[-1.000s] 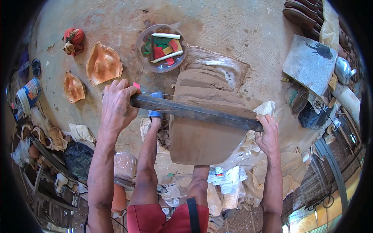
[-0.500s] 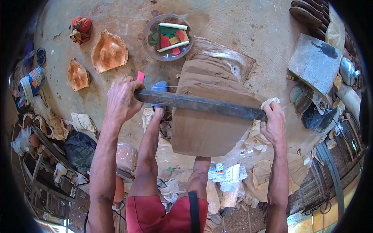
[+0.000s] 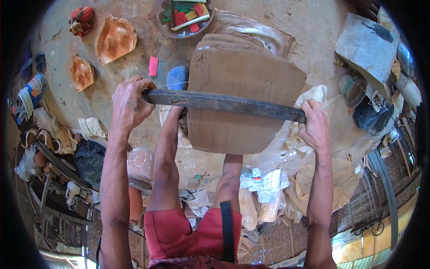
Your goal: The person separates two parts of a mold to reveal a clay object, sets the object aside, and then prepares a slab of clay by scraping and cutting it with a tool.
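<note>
My left hand [image 3: 130, 103] grips the left end of a long dark bar [image 3: 224, 103], and my right hand [image 3: 316, 125] grips its right end. The bar lies crosswise over a big brown clay block [image 3: 244, 80] that stands on the earthen floor in front of my legs. A thin taut wire seems to run along the bar near my left hand. My bare legs and red shorts [image 3: 192, 233] show below the block, one foot in a blue sandal [image 3: 177, 77].
A bowl of coloured tools [image 3: 181, 15] stands beyond the block. Two orange clay moulds [image 3: 115, 39] [image 3: 82, 72] and a pink card [image 3: 153, 66] lie to the left. A grey stone slab [image 3: 367, 47] sits right. Plastic sheets [image 3: 309, 175], rags and clutter ring the floor.
Both hands have carried the bar toward me along the block's top, so more of the flat brown surface shows beyond it. The view has tilted downward.
</note>
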The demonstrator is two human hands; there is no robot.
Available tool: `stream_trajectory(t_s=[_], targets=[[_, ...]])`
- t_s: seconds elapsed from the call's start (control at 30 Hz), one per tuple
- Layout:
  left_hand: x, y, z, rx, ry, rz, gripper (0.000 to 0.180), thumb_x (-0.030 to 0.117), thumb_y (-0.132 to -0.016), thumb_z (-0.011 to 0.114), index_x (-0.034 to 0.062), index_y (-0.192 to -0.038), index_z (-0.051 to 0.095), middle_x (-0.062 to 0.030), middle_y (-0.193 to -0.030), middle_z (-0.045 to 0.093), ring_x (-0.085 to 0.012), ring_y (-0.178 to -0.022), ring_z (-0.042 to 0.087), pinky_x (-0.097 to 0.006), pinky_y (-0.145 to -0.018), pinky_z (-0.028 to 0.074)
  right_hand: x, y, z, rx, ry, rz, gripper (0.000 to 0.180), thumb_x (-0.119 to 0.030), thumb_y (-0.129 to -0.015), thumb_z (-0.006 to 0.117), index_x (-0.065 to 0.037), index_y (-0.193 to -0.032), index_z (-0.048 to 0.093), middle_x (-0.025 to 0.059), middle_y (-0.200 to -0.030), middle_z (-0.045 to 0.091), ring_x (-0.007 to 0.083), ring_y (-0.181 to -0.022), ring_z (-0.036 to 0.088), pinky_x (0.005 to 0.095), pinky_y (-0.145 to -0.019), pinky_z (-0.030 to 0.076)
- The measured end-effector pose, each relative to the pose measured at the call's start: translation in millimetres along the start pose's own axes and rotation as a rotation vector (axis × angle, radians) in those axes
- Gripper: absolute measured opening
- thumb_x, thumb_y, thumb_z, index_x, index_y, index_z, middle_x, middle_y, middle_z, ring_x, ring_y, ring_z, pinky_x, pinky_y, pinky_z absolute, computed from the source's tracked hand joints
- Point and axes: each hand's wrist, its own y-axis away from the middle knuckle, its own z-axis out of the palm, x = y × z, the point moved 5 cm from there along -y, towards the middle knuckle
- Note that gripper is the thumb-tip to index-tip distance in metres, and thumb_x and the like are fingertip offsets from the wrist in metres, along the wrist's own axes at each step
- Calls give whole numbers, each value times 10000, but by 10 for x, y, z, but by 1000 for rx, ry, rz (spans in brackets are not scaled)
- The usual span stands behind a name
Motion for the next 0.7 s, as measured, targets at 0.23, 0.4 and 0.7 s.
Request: stream_trajectory(t_s=[0.23, 0.4, 0.7], targets=[[102, 315, 301, -6, 6, 12, 306, 37, -621, 754, 86, -924, 749, -107, -901, 674, -348, -925, 673, -434, -807, 524, 110, 390, 368, 11, -31, 24, 321, 41, -654, 649, -22, -963, 591, 161, -1018, 557, 400, -1025, 566, 519, -847, 438], [198, 655, 634, -23, -7, 23, 284, 34, -623, 765, 99, -898, 750, -95, -895, 665, -334, -931, 657, -423, -819, 510, 147, 804, 718, 1, -47, 43, 326, 31, -640, 662, -36, -952, 598, 156, -1006, 550, 393, -1021, 565, 504, -823, 431], [341, 1236, 1155, -14, -30, 107, 218, 83, -654, 822, 121, -853, 744, -70, -858, 623, -316, -886, 615, -423, -775, 469, 259, 1642, 1601, -75, -206, 124, 353, 16, -617, 698, -45, -956, 621, 133, -1004, 535, 372, -1019, 549, 495, -836, 413]])
